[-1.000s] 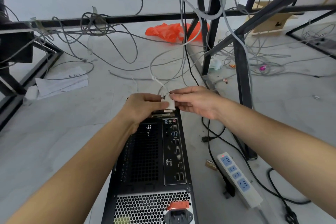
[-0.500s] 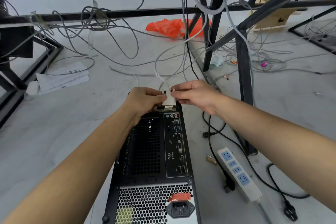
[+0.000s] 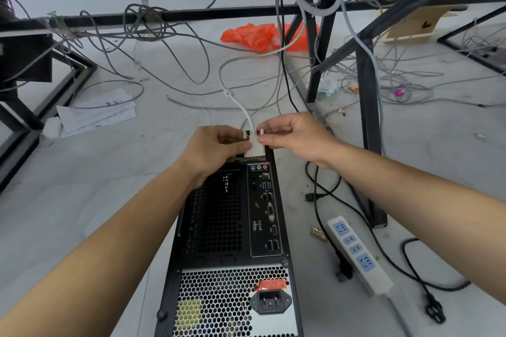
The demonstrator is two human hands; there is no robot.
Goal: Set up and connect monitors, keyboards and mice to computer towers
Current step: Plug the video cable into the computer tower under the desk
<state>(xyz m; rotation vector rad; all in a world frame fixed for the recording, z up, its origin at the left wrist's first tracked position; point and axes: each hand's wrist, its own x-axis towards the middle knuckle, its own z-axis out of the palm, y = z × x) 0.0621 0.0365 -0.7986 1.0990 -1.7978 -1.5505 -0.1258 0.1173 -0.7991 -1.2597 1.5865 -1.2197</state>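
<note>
White connector (image 3: 256,148) at tower (image 3: 219,216) rear | left hand (image 3: 216,148) fingers pinch it | right hand (image 3: 298,137) fingers pinch its thumbscrew (image 3: 262,131)

The grey concrete floor (image 3: 109,200) carries a black computer tower (image 3: 219,227) lying flat. Just to its right lie a white power strip (image 3: 358,254) and a black cord (image 3: 435,312). Papers (image 3: 95,115) lie at the left and an orange bag (image 3: 254,35) farther back. Loose grey cables (image 3: 408,101) trail around a black frame leg (image 3: 369,145) standing on the floor.
</note>
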